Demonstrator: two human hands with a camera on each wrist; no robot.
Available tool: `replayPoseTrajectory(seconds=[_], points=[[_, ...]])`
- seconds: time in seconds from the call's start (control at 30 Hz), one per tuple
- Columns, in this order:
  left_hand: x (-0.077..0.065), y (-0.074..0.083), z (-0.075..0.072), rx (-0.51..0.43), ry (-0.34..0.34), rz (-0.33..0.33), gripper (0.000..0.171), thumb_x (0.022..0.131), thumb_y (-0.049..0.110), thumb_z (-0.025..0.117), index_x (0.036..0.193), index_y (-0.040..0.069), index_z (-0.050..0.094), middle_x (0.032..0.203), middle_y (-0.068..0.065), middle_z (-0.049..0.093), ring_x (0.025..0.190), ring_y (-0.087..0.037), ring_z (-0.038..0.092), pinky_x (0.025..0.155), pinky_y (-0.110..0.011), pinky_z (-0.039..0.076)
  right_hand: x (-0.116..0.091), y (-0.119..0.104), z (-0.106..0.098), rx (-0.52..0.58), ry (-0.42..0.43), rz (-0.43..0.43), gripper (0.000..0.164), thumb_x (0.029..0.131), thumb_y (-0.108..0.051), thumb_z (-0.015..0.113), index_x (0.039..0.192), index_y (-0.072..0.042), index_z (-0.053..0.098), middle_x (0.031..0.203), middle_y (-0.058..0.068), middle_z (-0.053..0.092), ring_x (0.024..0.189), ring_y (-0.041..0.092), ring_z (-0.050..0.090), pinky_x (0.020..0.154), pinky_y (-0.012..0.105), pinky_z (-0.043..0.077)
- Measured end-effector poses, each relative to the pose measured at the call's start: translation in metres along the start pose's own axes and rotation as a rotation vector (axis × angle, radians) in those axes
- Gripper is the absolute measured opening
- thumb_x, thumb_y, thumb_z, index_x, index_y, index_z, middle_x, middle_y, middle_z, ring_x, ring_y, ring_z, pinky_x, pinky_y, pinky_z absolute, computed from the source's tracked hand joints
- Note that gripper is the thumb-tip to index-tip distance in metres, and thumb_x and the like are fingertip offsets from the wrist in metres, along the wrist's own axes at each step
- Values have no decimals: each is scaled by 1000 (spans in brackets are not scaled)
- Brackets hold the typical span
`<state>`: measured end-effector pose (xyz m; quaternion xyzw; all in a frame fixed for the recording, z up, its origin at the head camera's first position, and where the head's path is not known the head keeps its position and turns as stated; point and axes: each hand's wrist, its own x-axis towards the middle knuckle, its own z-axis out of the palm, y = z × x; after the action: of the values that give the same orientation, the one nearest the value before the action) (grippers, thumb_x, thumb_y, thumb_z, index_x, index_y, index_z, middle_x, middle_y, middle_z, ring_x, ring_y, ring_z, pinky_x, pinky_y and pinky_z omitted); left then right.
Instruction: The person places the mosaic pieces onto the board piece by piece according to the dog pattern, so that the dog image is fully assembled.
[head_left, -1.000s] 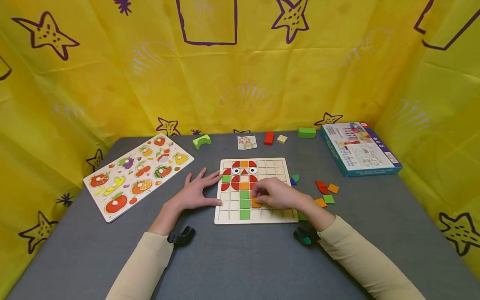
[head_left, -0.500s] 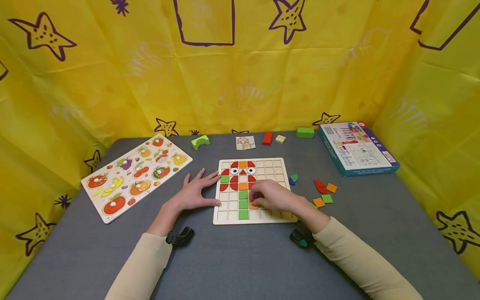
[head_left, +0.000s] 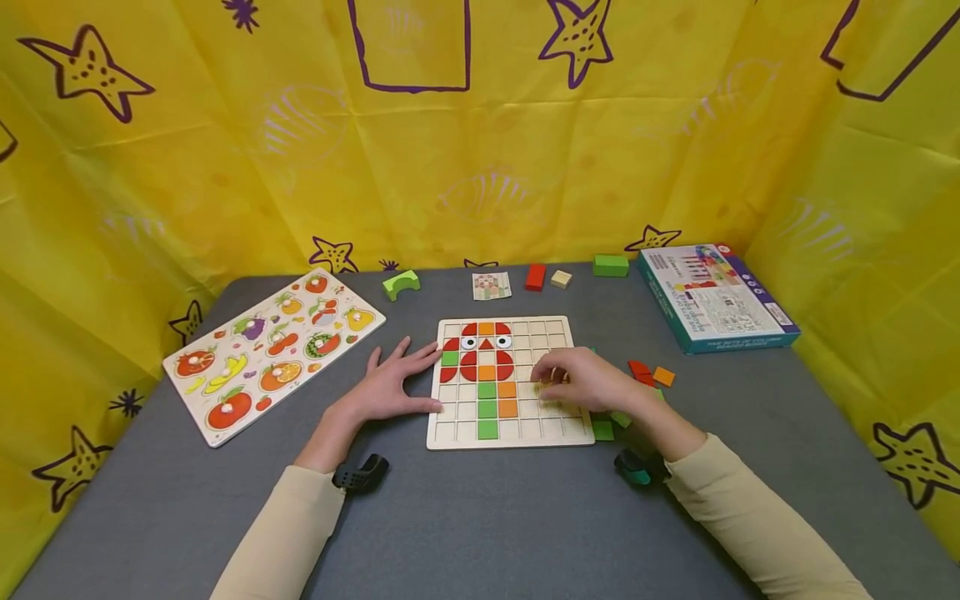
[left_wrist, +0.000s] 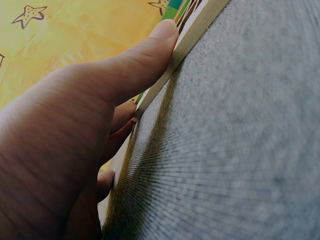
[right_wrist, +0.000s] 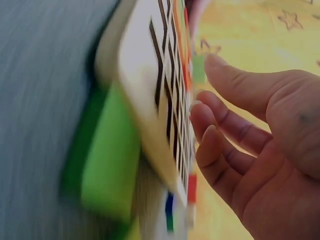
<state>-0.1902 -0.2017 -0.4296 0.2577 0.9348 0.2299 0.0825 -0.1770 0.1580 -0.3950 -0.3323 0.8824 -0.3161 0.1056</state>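
A pale wooden grid board (head_left: 551, 430) lies on the grey table, with red, orange and green tiles and two eye tiles set in its cells. Two orange tiles (head_left: 507, 407) sit beside a column of green tiles (head_left: 487, 408). My left hand (head_left: 393, 387) rests at the board's left side with fingers spread; in the left wrist view its thumb (left_wrist: 150, 55) touches the edge. Over the right half of the board hovers my right hand (head_left: 581, 379). Its fingers are loosely bent, and the right wrist view shows nothing between thumb and fingertips.
Loose tiles lie right of the board, including an orange tile (head_left: 664, 377) and a green tile (head_left: 603, 431). A fruit puzzle (head_left: 258, 333) is on the left, a flat box (head_left: 720, 296) on the right. Behind stand a picture card (head_left: 491, 286) and several blocks, one red block (head_left: 535, 277).
My right hand has let go of the orange tile, which now sits in its cell, and has moved right across the board. The left hand has stayed at the board's edge.
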Motion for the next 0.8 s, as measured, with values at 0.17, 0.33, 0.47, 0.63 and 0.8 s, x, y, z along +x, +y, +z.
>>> replayPoseTrajectory(seconds=[0.17,0.33,0.47,0.63,0.8], points=[[0,1,-1,-7,-3,-2,95,81,61,77,157,18,40,164,1,30,152,-41,6,111,-69,-8,-23,19,-19,18,26,41,18,91,-10,77,108,-7,72,93,-4,65,81,16,56,73,33,50],[1,1,-1,-3,-12,-9,95,81,62,76,157,18,39,164,1,29,152,-41,5,111,-69,-8,-49,37,-37,10,31,94,22,91,-10,77,112,-6,72,100,1,69,85,17,59,77,35,52],[1,1,-2,-2,-11,-6,95,81,62,76,157,18,40,164,1,29,152,-41,5,111,-69,-8,-71,50,-49,17,-3,134,25,92,-14,76,115,-7,72,106,2,69,89,18,59,81,34,53],[1,-1,-1,-1,-3,-1,95,81,63,76,157,18,40,164,1,29,152,-41,5,111,-69,-8,-90,58,-53,-20,-49,91,24,89,-14,79,112,-9,73,104,-1,66,87,18,56,79,32,51],[1,-2,0,-4,-4,4,95,81,63,76,157,19,39,164,2,29,152,-42,5,110,-70,-8,-93,62,-50,-94,-80,51,18,88,-14,80,105,-16,73,102,-6,62,89,17,53,81,37,49]])
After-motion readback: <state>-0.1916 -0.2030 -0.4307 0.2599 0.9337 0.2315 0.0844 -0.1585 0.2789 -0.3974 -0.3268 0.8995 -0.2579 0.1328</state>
